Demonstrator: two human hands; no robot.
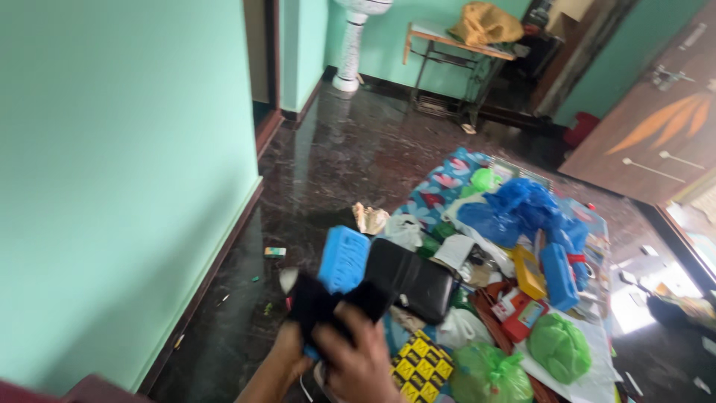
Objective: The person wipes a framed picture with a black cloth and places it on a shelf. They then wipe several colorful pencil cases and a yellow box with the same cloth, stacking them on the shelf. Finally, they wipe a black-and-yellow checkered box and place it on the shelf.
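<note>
Left hand (287,351): low near centre, reaching up into a black cloth (317,306); fingers hidden by the cloth, so the grip cannot be told.
Right hand (358,358): just right of the left hand, back of hand toward the camera, fingers curled and pinching the lower edge of the black cloth.
Black cloth: bunched between both hands, blurred, raised above the floor (335,157).
Blue box (344,259): textured plastic, tilted, just behind the cloth and touching or overlapping it; whether a hand holds it cannot be told.
Black pouch (414,282): glossy, just right of the blue box, on the pile.
Yellow-black pack (421,366): chequered, near, right of the right hand.
Green bags (559,347): two knotted plastic bags, near right.
Blue bags (522,209): crumpled, far right of the pile, on a patterned mat (436,190).
Floor: dark polished stone, small scraps along the left wall (112,172).
Far end: table (447,37) with a yellow bundle (485,22); white pedestal (350,52) to its left.
</note>
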